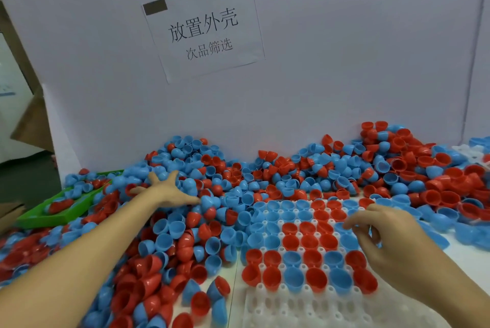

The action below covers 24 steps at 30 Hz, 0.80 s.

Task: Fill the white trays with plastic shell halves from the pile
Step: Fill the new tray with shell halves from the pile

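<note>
A big pile of red and blue plastic shell halves [201,181] covers the table from the left to the back right. A white tray [299,306] lies at the front centre-right; red and blue halves sit open side up in its far rows, while its near rows show bare sockets. My left hand [167,189] reaches far into the pile, fingers spread and flat on the shells. My right hand [381,232] hovers over the tray's right side with fingers curled downward near a blue half; whether it holds one is hidden.
A green tray [57,215] with a few shells stands at the left under the pile's edge. A white wall with a paper sign [204,27] backs the table. More white trays [469,151] show at the far right. Bare white tabletop [466,256] lies right of the tray.
</note>
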Motion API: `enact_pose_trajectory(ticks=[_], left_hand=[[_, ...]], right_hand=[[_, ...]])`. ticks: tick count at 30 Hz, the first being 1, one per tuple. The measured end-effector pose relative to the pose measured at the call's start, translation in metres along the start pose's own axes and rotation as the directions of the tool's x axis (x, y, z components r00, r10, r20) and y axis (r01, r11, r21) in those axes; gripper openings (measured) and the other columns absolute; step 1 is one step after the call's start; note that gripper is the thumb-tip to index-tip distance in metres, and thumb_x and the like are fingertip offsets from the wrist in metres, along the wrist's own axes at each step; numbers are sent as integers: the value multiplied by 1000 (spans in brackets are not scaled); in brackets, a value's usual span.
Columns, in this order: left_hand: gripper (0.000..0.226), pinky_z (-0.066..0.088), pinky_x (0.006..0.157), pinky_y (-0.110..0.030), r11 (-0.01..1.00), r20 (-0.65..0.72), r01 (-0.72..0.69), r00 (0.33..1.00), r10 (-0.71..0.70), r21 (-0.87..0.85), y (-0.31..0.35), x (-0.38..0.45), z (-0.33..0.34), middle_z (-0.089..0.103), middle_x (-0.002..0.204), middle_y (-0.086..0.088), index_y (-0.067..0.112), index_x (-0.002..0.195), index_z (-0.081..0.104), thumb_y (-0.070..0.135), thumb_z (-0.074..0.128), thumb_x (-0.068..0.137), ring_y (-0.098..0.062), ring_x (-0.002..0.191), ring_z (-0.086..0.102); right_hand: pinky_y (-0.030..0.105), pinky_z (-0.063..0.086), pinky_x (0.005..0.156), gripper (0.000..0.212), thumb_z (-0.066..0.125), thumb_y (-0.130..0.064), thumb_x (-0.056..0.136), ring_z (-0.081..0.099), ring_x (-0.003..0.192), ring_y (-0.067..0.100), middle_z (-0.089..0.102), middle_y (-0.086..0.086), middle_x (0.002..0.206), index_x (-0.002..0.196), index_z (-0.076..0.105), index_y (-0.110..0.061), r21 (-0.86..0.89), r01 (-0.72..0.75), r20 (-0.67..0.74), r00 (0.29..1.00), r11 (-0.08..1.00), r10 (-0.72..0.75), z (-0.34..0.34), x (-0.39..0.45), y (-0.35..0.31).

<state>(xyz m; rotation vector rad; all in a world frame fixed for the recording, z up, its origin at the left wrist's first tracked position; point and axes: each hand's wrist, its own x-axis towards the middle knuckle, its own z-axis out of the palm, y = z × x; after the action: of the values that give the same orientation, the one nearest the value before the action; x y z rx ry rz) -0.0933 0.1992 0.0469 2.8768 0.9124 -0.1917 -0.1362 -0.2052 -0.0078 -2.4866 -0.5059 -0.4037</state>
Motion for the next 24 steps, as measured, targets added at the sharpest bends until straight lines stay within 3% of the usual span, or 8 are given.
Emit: enact_pose_trajectory(ticks=[2,5,9,15,17,19,21,24], left_hand=[[110,23,117,-63,1000,-42,8,999,-8,-8,4,11,6,-16,162,-22,37,159,7,64,74,76,-54,147,8],[92,35,105,-63,1000,-242,17,970,-14,10,12,15,15,2,161,-15,44,151,26,52,78,76,-48,143,15],[103,32,109,-66,1000,-144,31,989,-31,-4,10,24,19,-9,162,-17,47,155,11,49,77,76,-52,143,8],[79,42,98,-59,999,-281,21,959,-34,-48,14,24,22,20,154,-19,45,145,29,31,74,83,-44,138,26],[60,48,92,-57,989,-330,-60,944,11,-137,8,28,20,38,142,-20,40,133,41,28,71,82,-44,129,38],[47,52,81,-47,947,-386,-154,922,35,-281,-1,32,13,56,119,-16,31,121,51,28,73,81,-39,108,54],[45,46,69,-37,901,-409,-199,912,27,-384,-9,35,5,61,101,-10,24,118,54,21,77,80,-31,88,57],[35,40,62,-34,823,-431,-223,902,-30,-523,-17,39,-6,60,94,-9,21,106,54,13,77,81,-26,78,53]], right_hand=[[12,37,59,25,62,-13,93,52,74,0,54,-24,79,101,74,-33,3,-8,3,1000,1000,8,1,0,1],[12,39,61,26,61,-14,94,53,78,-2,55,-27,87,104,73,-35,14,-7,11,1000,1000,7,2,0,3],[13,42,62,26,61,-14,94,53,79,-2,56,-26,89,105,73,-35,17,-4,15,1000,1000,3,5,0,5],[13,42,62,26,61,-14,94,53,80,-2,55,-25,89,106,72,-34,16,-2,28,1000,1000,2,4,0,5],[12,43,62,26,61,-14,94,54,80,-1,56,-26,89,106,73,-34,14,1,27,1000,1000,-2,4,0,5],[11,42,62,27,61,-14,94,54,80,-2,55,-27,89,107,72,-34,15,2,27,1000,1000,-2,4,0,4],[11,42,61,26,61,-14,94,54,80,-3,55,-27,89,106,72,-35,14,-1,28,1000,1000,0,4,0,4],[13,44,61,26,62,-14,94,55,80,-2,57,-26,89,105,73,-35,18,-5,30,1000,1000,5,4,1,4]])
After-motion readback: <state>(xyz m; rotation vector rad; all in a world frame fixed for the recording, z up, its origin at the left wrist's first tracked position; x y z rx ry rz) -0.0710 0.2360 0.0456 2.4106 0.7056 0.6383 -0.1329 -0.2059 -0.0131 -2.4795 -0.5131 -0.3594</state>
